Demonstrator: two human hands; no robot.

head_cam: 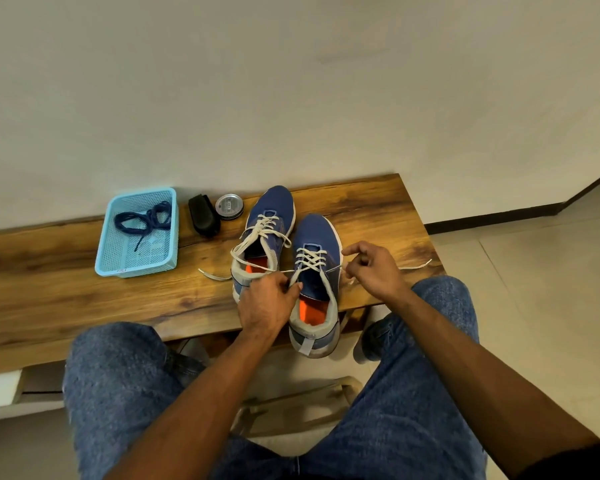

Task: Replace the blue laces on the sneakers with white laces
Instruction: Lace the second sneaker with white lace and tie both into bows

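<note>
Two blue sneakers stand side by side on the wooden bench point(84, 299), toes toward the wall. The left sneaker point(270, 216) carries a white lace, one loose end lying on the bench. The right sneaker point(317, 244) has a white lace point(310, 258) crossed through its eyelets. My left hand point(265, 304) pinches one end of that lace at the shoe's left side. On the shoe's other side, my right hand point(373, 268) pinches the other end, which trails off to the right. Dark blue laces point(142, 218) lie in a light blue basket point(118, 261).
A black shoe brush point(203, 214) and a round polish tin point(229, 206) sit between the basket and the sneakers. The bench stands against a pale wall. My knees in jeans are just below its front edge, and the tiled floor opens to the right.
</note>
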